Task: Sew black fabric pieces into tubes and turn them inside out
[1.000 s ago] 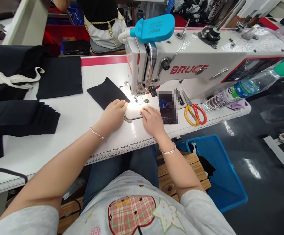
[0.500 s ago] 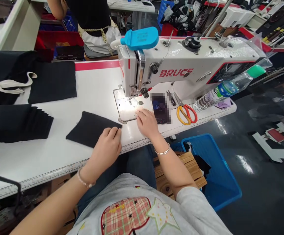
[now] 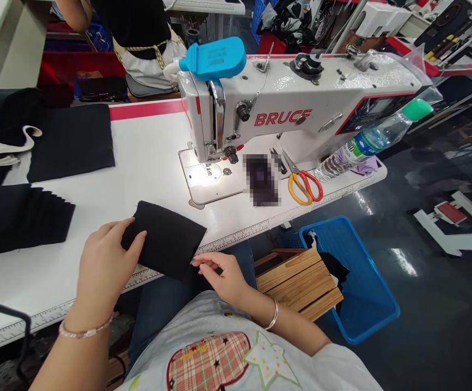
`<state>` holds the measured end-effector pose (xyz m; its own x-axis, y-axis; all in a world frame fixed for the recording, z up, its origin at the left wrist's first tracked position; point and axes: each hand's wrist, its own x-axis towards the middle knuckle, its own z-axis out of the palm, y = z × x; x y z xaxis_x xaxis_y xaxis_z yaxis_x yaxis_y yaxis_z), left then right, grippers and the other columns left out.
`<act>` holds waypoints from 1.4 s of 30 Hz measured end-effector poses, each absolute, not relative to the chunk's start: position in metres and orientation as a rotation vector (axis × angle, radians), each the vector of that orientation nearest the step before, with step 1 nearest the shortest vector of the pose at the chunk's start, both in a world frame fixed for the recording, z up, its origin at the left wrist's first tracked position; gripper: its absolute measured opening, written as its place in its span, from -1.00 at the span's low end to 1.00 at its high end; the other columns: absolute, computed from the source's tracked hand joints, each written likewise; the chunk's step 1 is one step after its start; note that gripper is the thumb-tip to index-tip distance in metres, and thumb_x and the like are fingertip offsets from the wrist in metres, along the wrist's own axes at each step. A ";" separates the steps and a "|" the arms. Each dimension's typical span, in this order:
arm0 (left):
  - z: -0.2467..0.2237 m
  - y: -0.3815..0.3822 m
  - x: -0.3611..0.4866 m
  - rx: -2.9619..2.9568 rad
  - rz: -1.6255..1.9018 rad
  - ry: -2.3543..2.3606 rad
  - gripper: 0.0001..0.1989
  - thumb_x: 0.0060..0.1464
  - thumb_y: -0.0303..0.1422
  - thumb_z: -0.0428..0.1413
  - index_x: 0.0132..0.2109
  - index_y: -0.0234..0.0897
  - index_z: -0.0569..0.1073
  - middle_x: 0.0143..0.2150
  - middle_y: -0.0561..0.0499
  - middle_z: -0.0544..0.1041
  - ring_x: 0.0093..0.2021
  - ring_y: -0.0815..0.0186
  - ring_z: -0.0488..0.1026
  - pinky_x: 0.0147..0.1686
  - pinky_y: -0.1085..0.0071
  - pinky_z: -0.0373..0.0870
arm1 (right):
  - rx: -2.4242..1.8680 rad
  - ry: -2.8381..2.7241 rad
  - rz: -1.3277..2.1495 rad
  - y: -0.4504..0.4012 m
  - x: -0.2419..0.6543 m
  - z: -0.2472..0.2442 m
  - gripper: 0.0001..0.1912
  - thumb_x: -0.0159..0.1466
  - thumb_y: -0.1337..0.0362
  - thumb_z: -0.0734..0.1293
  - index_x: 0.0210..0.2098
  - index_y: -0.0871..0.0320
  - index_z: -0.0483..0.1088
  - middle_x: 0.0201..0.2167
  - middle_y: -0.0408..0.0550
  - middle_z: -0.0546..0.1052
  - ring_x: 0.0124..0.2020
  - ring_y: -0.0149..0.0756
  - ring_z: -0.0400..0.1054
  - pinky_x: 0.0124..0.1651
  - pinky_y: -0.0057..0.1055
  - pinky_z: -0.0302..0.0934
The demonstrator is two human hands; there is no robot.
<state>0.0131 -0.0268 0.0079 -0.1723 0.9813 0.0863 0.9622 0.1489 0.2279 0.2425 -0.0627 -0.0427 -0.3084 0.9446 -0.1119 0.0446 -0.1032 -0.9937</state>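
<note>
Black cloth (image 3: 166,239), pulled back from sewing machine (image 3: 280,95), overhangs desk's (image 3: 142,163) front edge, apparently for handling, not stitching. Left hand (image 3: 105,255) spreads thumb and forefinger at left edge; right hand (image 3: 223,274), now off machine, curls fingers by right corner; pinch unclear at either.

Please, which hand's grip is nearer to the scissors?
Right. The right grip is by the right edge of the black cloth, left of the scissors and lower in view; the left grip is at the cloth's left side, farther away.
</note>
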 end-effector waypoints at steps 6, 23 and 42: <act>0.019 -0.025 0.019 1.596 0.414 2.385 -0.54 0.10 -0.13 0.07 0.08 -0.26 0.47 -0.08 -0.14 0.55 -0.03 0.04 0.49 0.06 0.09 0.40 | -1.157 -1.366 1.694 -0.056 0.241 -0.041 -0.71 0.22 0.22 0.31 -0.13 0.18 0.54 -0.31 -0.02 0.61 -0.39 -0.35 0.46 -0.29 -0.40 0.32; 0.023 -0.060 0.038 1.449 0.927 1.692 -0.10 0.01 -0.18 0.23 0.41 0.12 -0.04 0.47 0.18 -0.05 0.46 0.05 -0.13 0.42 0.08 -0.09 | -1.112 -1.190 1.524 -0.060 0.280 -0.036 -0.24 0.17 0.18 0.42 0.28 -0.01 0.06 -0.34 -0.18 0.48 -0.31 -0.34 0.32 -0.18 -0.35 0.23; 0.047 -0.073 0.080 1.343 0.993 1.567 -0.68 -0.14 -0.23 0.34 -0.44 -0.20 0.32 -0.52 0.17 0.30 -0.59 0.48 0.15 -0.62 0.50 0.11 | -1.262 -1.073 1.473 -0.067 0.284 0.019 -0.60 -0.01 0.11 0.53 -0.40 0.07 0.24 -0.52 -0.29 0.25 -0.65 -0.58 -0.06 -0.64 -0.53 -0.17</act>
<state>0.0796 -0.0730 0.0472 -0.0885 0.9917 -0.0929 0.3401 0.1177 0.9330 0.2839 -0.0670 0.0186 -0.0825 0.9721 -0.2195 -0.0888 -0.2265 -0.9700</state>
